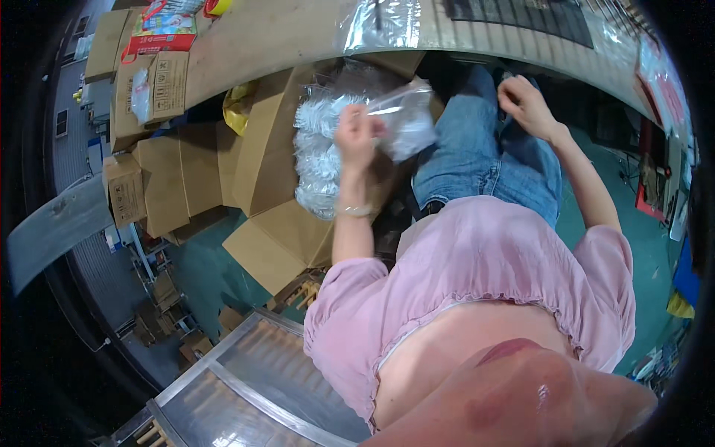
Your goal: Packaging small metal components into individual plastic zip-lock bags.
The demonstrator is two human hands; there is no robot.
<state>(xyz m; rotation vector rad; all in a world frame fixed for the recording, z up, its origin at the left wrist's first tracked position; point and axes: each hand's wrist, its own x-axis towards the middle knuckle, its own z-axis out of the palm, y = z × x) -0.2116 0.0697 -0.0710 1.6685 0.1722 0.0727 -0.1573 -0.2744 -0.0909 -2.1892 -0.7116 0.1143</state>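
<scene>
My left hand (356, 138) is closed on the edge of a clear plastic bag (410, 132), holding it over an open cardboard box (262, 141). Pale, frilly-looking items in clear bags (316, 160) fill the box below and beside that hand; their exact kind is not plain. My right hand (527, 104) hovers at the knees of my blue jeans (465, 141), under the table edge. Its fingers are curled in, near a small dark thing, and what they hold, if anything, is hidden.
A table (261, 45) runs across the front, with clear plastic packaging (383, 26) and a dark mat (521, 18) on it. More cardboard boxes (167, 175) stand at the left. Behind my left side is a metal-framed rack (253, 372) with a clear top.
</scene>
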